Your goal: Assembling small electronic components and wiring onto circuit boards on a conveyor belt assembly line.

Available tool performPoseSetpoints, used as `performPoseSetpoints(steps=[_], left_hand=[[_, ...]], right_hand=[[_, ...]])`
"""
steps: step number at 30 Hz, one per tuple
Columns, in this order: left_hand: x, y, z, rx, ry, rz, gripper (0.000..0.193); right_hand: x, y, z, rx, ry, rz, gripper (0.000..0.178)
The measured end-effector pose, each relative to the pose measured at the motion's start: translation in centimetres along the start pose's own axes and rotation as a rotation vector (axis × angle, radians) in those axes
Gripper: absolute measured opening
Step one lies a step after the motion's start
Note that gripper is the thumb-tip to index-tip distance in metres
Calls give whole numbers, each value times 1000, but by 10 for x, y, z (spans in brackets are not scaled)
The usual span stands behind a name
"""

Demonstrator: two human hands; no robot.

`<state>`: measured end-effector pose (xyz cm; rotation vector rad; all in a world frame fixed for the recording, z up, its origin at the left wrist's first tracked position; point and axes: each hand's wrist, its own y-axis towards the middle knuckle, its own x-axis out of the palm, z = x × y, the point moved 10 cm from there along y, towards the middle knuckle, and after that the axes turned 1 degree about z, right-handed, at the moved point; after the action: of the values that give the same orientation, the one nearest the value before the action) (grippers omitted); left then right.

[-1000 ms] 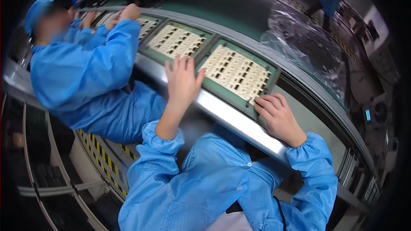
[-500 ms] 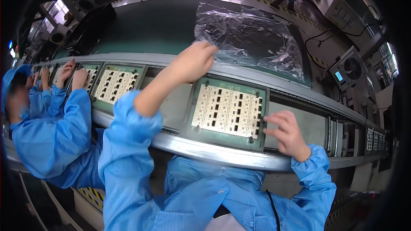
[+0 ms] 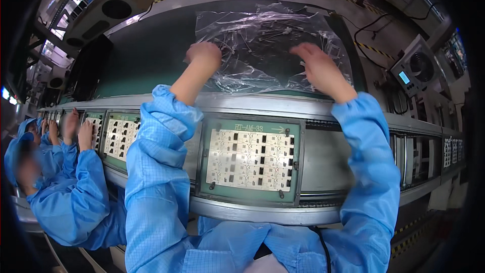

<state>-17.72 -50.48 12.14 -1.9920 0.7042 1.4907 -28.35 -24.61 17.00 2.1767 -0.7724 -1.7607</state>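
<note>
A clear plastic bag (image 3: pixel 252 71) lies spread over the green mat, with several small thin-leaded parts (image 3: pixel 275 33) on it. My left hand (image 3: pixel 204 54) is above the bag's left side, its fingers bent and blurred, so what they hold, if anything, is hidden. Over the bag's right part reaches my right hand (image 3: pixel 317 66), fingers stretched apart with nothing visible in them. Between my forearms, on the conveyor, sits a green fixture (image 3: pixel 247 199) carrying a panel of white circuit boards (image 3: pixel 247 159) with rows of black components. Neither hand touches the panel.
The conveyor's metal rail (image 3: pixel 273 105) runs between the fixture and the mat (image 3: pixel 151 40). Further left, co-workers in blue work at another panel (image 3: pixel 119 139). A fan device with a lit display (image 3: pixel 411 68) stands right. A speaker-like box (image 3: pixel 111 7) is at upper left.
My right hand has left the panel's right edge and gone up over the plastic bag. My left hand has moved left to the bag's left side. The view has shifted.
</note>
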Motion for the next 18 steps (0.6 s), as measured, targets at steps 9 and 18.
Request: performPoseSetpoints(steps=[9, 18], left_hand=[[0, 52, 25, -232, -387, 100, 87], [-20, 60, 94, 145, -538, 325, 69]], right_hand=[[95, 100, 128, 363, -265, -241, 52], [46, 56, 85, 50, 185, -225, 51]])
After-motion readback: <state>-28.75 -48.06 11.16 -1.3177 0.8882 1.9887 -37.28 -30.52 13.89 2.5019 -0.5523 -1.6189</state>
